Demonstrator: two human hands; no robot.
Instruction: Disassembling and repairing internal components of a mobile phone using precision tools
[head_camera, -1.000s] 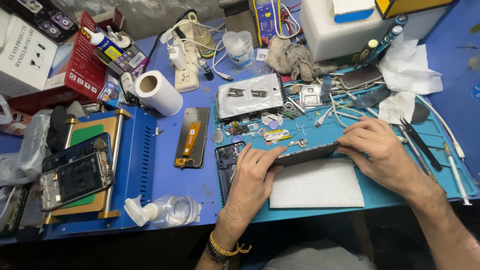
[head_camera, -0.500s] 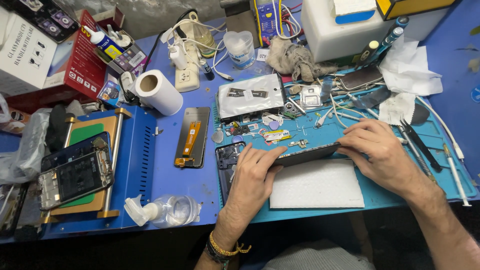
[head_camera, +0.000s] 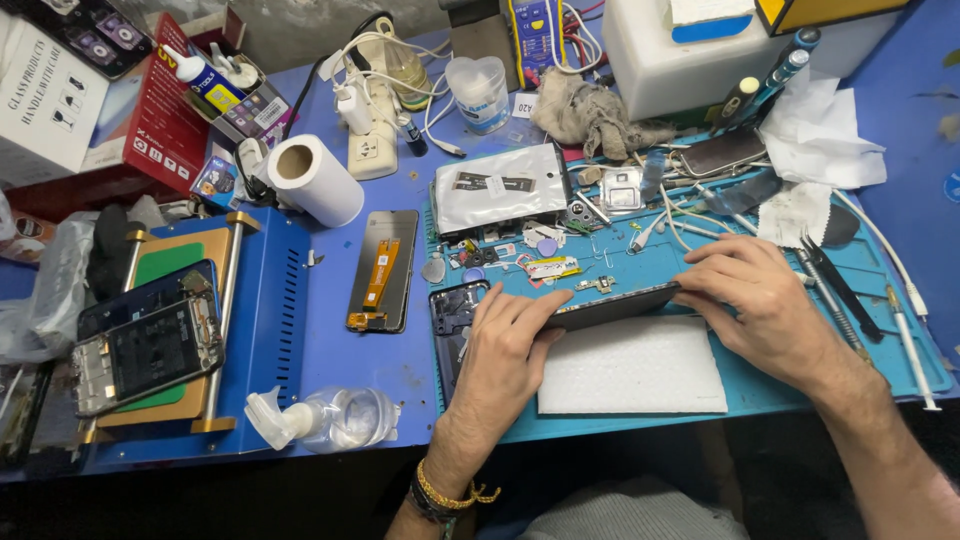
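- Leftmost, the blue heating station (head_camera: 262, 330) carries two stripped phone bodies (head_camera: 145, 345) lying loose on its plate; in my judgement a knock from an elbow could slide them off its edge.
- Nearby, a clear spray bottle (head_camera: 335, 418) lies on its side at the front of the bench, a little liquid visible inside; if its nozzle seeps, that liquid could reach the bare display panel (head_camera: 381, 270) lying face down just above it.
- Next, the left hand (head_camera: 505, 350) grips the near end of a dark phone (head_camera: 610, 305), fingers curled over its edge. An opened phone frame (head_camera: 455, 325) lies partly under that hand, and leaning on it could bend it.
- Centrally, the phone is held on edge between both hands, over the blue work mat (head_camera: 760, 390) and just behind a white foam pad (head_camera: 630, 365). Uneven squeezing could flex or crack it, or it may slip and fall flat on the small loose parts (head_camera: 545, 265) behind.
- Rightward, the right hand (head_camera: 765, 305) clasps the far end, fingers wrapped over the top.
- Beside that hand, tweezers (head_camera: 835, 290) and a thin probe tool (head_camera: 910, 345) lie on the mat; a wrist sweep could push them off.
- At the back, a clear plastic cup (head_camera: 480, 92) stands upright; its contents cannot be made out. The white tub (head_camera: 680, 55) holds something I cannot see.
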